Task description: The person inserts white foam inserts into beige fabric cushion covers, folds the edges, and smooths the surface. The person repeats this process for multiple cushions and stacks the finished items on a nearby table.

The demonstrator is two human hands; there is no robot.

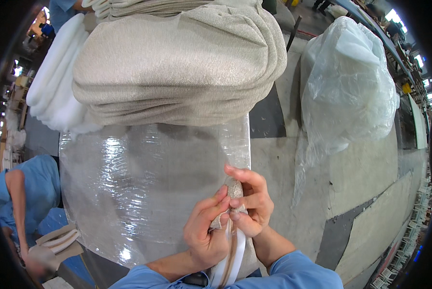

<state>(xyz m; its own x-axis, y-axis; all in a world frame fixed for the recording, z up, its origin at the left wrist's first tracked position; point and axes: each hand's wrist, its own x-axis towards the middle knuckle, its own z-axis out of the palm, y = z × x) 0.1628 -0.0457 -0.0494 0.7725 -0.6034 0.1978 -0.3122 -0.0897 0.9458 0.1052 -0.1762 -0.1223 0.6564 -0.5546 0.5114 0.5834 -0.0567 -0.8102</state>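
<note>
Both my hands are close together in the lower middle, over the near edge of the plastic-covered table. My left hand (205, 233) pinches one side of a beige woven fabric piece (234, 185), with its fingers bent inward. On the other side my right hand (256, 202) grips the same fabric between thumb and fingers, the index finger reaching over its top. A long strip (239, 257), white along its edges with a tan line down the middle, hangs from the fabric toward my body. What lies between my fingertips is partly hidden.
Ahead, thick folded beige fabric (177, 58) is heaped on the table (172, 159). White wadding (57, 82) leans at its left. A big clear plastic bag (351, 91) with white filling stands at right. A person in blue (33, 188) bends down at left beside a pale padded piece (59, 241).
</note>
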